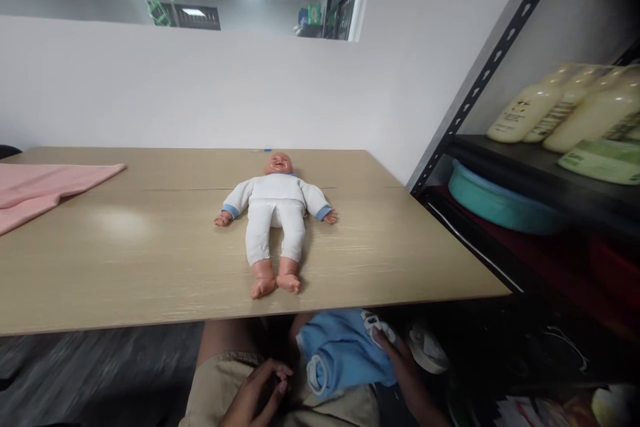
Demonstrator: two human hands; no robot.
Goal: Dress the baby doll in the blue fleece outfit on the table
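A baby doll [276, 197] in a white top and white trousers with blue cuffs lies on its back on the table, bare feet toward me. Below the table edge, a light-blue baby garment [345, 353] with white trim rests across my lap. My right hand [393, 343] grips this garment at its right side, near a white patch with dark marks. Over my left thigh, my left hand [263, 387] is loosely curled, with nothing visible in it. It sits to the left of the garment, apart from it.
The wooden table [150, 267] spans the front, with a pink cloth [55, 187] at its left. To the right, a dark metal shelf [480, 147] carries cream-coloured bottles [530, 110], a green-white pack [605, 161] and a teal basin [500, 203]. A white wall [200, 93] stands behind.
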